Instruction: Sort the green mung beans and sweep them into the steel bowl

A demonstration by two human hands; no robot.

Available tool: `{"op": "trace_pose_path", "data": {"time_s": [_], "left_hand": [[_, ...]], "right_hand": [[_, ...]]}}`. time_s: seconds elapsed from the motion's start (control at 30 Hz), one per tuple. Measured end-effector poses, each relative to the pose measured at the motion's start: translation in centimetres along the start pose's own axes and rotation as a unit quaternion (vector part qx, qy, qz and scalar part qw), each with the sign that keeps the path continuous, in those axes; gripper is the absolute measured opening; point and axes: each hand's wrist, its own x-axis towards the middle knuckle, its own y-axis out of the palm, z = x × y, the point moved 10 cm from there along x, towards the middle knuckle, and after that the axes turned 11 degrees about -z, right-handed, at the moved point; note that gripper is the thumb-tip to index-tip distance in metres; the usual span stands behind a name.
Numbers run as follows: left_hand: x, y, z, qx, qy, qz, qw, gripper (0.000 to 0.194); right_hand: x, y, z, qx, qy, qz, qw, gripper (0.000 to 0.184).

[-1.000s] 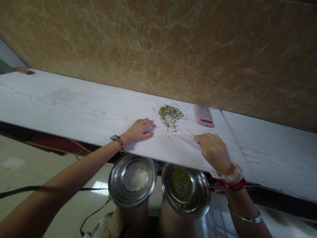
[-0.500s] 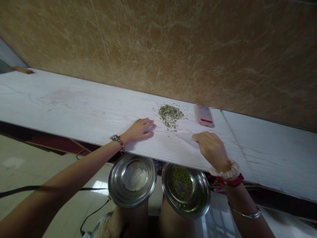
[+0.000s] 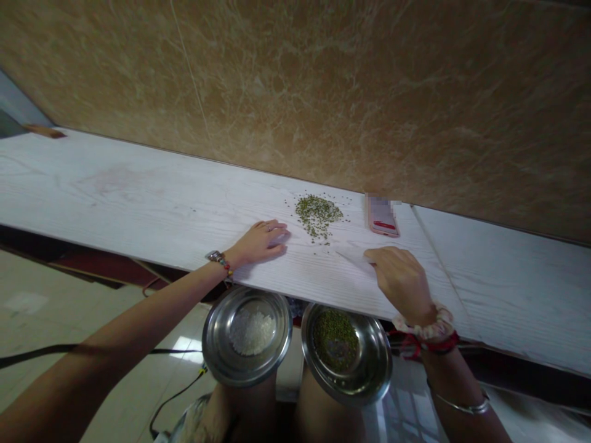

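My left hand (image 3: 259,241) lies flat on the white wooden board (image 3: 138,197), fingers stretched out, just left of a small pile of green beans (image 3: 317,214). My right hand (image 3: 401,277) rests on the board below and right of the pile, fingers closed on a thin white card (image 3: 354,256) that points toward the beans. On my lap, under the board's near edge, sit two steel bowls: the left bowl (image 3: 217,351) holds white rice, the right bowl (image 3: 369,375) holds green beans.
A pink phone (image 3: 381,216) lies on the board beside the pile, close to the brown marbled wall (image 3: 323,86). A black cable (image 3: 37,355) runs over the tiled floor at the lower left. A seam splits the board at the right.
My right hand shifted a little left with the card, then drew back slightly right and down. The left hand and the bean pile stayed put.
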Motion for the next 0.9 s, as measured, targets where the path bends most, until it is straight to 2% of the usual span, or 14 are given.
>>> {"op": "trace_pose_path", "data": {"time_s": [0.17,0.37,0.6,0.9], "left_hand": [[0.1,-0.1,-0.1,-0.003,0.008,-0.004,1.000,0.034],[0.0,0.0,-0.1,-0.008,0.007,-0.006,1.000,0.035],[0.0,-0.1,-0.2,-0.010,0.007,-0.003,1.000,0.036],[0.1,-0.2,-0.2,-0.001,0.009,-0.008,1.000,0.036]], "right_hand": [[-0.2,0.1,-0.1,0.004,0.006,0.001,1.000,0.028],[-0.1,1.1,0.6,0.012,-0.027,0.023,0.999,0.027],[0.1,1.1,-0.2,-0.005,-0.001,-0.003,1.000,0.025],[-0.1,1.9,-0.3,-0.007,-0.008,0.009,1.000,0.024]]}}
